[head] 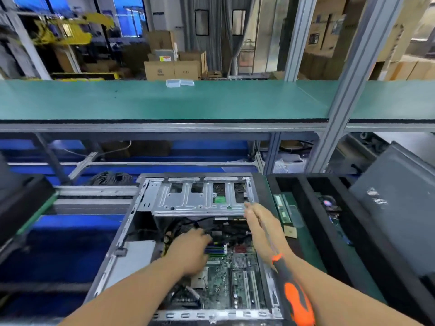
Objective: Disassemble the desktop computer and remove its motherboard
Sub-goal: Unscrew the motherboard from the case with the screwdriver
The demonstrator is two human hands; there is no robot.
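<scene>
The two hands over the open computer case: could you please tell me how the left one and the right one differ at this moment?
The left hand reaches down inside the computer case, fingers on the cables above the motherboard; the right hand stretches toward the metal drive cage at the case's far end. The left hand holds no tool; an orange and black screwdriver lies along the right forearm, shaft toward the hand. Both are bare and work within the same case.

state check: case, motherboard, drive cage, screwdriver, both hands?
Computer case: lying on its side, side panel off, interior exposed.
Motherboard: still inside the case.
Drive cage: still mounted in the case.
Screwdriver: in the right hand's grasp, handle toward the camera.
Left hand: reaching into the cables above the board.
Right hand: holding the screwdriver, fingertips at the cage.
</scene>
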